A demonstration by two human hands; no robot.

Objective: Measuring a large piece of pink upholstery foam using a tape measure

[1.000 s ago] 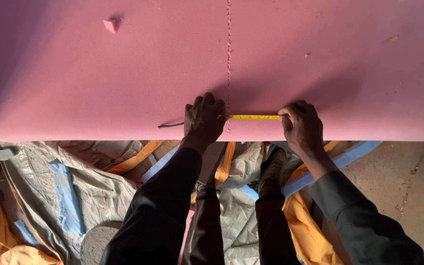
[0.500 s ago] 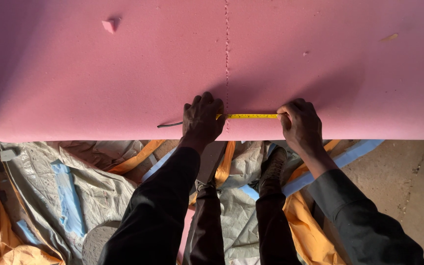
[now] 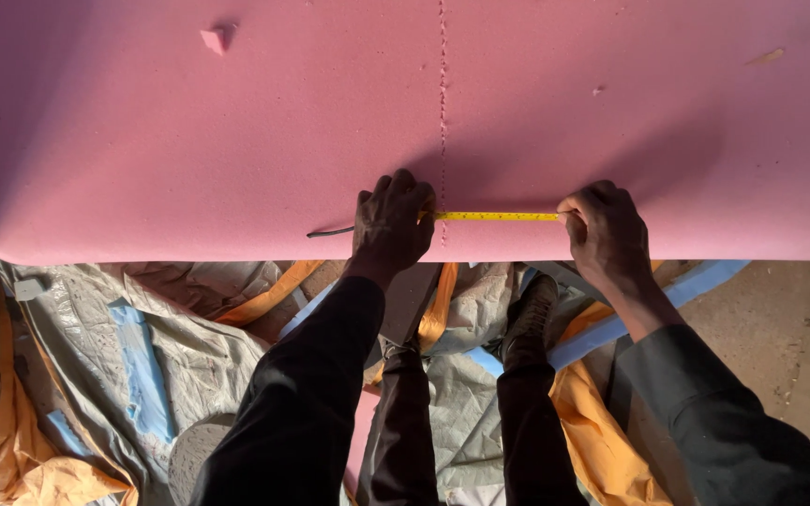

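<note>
Nothing has shifted over the last second. Near the foam sheet's (image 3: 236, 141) front edge, the left hand (image 3: 391, 225) stays closed over the yellow tape measure (image 3: 499, 216), while the right hand (image 3: 607, 230) pinches its far end flat.

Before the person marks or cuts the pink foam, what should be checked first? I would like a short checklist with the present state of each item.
1. Yellow tape measure lies flat and straight on the pink foam sheet: ok.
2. Left hand presses one end of the tape down: ok.
3. Right hand pins the other end: ok.
4. Tape crosses the dotted line running down the foam: ok, right beside the left hand.
5. Reading on the tape: cannot tell, the marks are too small.
6. Marking tool ready: cannot tell; a thin dark object sticks out from under the left hand, its kind unclear.
</note>
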